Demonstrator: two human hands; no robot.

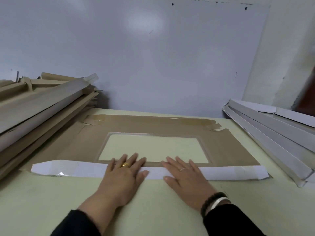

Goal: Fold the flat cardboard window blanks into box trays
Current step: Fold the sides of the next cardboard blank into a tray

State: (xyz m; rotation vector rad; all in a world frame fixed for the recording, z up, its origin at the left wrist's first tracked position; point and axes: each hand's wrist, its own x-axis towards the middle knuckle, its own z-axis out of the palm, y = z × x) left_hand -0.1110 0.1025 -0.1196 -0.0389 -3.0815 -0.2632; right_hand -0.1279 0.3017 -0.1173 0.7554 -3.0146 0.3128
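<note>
Your brown cardboard blank [153, 128] lies flat on the pale green counter [153, 210], in the middle of the frame. It has a big see-through window [153, 148] in its middle. The near flap [68, 169] is folded over onto the blank, so its white side shows as a long strip from left to right. The far flap [153, 119] at the top of the blank looks folded over too, brown and shiny.

At the left of the frame sits a pile of brown folded pieces [42, 108]. The frame edge cuts it off, so you cannot see how many there are. At the right, a stack of white pieces [272, 130] is cut off too.

Your left hand [124, 178] lies flat on the white strip, fingers straight and spread, grasping nothing. It wears a gold ring [125, 164]. Your right hand [185, 179] presses flat just beside it, the grip released as well.
</note>
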